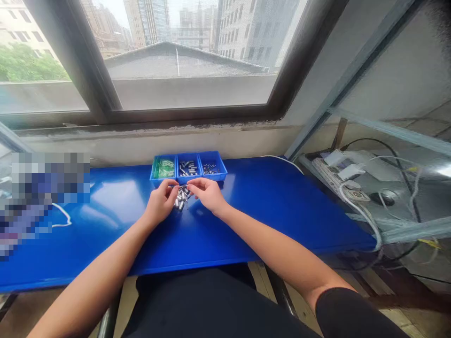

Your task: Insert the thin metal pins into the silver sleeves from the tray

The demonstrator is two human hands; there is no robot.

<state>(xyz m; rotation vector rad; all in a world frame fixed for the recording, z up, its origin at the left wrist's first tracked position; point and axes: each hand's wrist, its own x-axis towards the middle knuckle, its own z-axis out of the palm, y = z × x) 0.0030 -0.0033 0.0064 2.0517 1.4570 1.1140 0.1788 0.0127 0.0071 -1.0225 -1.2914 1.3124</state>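
Note:
Over the blue tabletop (282, 197), my left hand (160, 202) and my right hand (208, 193) face each other with thumbs and fingertips pinched. Something small and thin seems to lie between them, too small to name. Just below the fingertips is a loose pile of small silvery metal cylinders (181, 204), partly hidden by the hands. Behind it stands a blue three-compartment bin (220, 177). Its left section holds a green plastic bag (163, 167), its middle one more short metal cylinders (188, 167), and its right one thin metal pins (209, 168).
A windowsill (190, 123) runs behind the table. At the right, a metal-framed shelf (405, 230) carries a power strip (340, 180) with plugs and loose cables. A white cable (63, 216) lies at the left beside a pixelated area.

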